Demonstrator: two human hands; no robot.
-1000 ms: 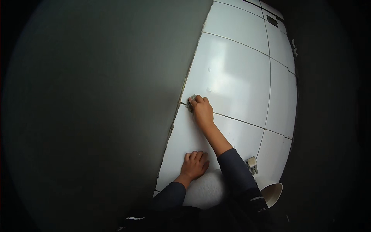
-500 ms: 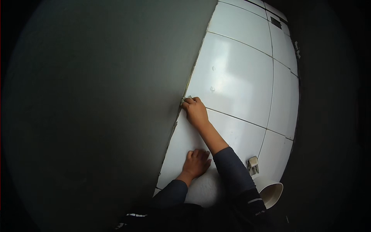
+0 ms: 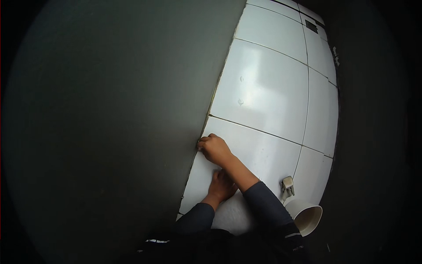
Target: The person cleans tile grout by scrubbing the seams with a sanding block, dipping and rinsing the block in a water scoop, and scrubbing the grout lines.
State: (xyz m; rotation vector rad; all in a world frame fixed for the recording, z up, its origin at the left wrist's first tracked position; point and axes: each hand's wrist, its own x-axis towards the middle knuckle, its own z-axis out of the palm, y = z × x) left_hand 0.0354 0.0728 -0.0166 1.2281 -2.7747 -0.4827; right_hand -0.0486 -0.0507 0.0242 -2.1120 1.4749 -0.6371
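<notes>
My right hand (image 3: 214,149) is closed at the rough left edge of the white tiles (image 3: 268,83), where they meet the dark grey surface (image 3: 123,97). Its fingers wrap round something small and pale that is mostly hidden. Below it, my left hand (image 3: 221,188) rests on the tile with its fingers apart, partly covered by my right forearm. Nothing shows in the left hand.
A white bucket (image 3: 308,220), tipped toward the camera, is at the lower right. Just above it a small beige and grey object (image 3: 287,187) lies on the tiles. A dark square opening (image 3: 311,26) shows in the far tiles.
My right hand has moved down along the tile edge from the cross joint, and the grey-white cloth-like wad it held is now mostly hidden. My left hand has stayed nearly in place.
</notes>
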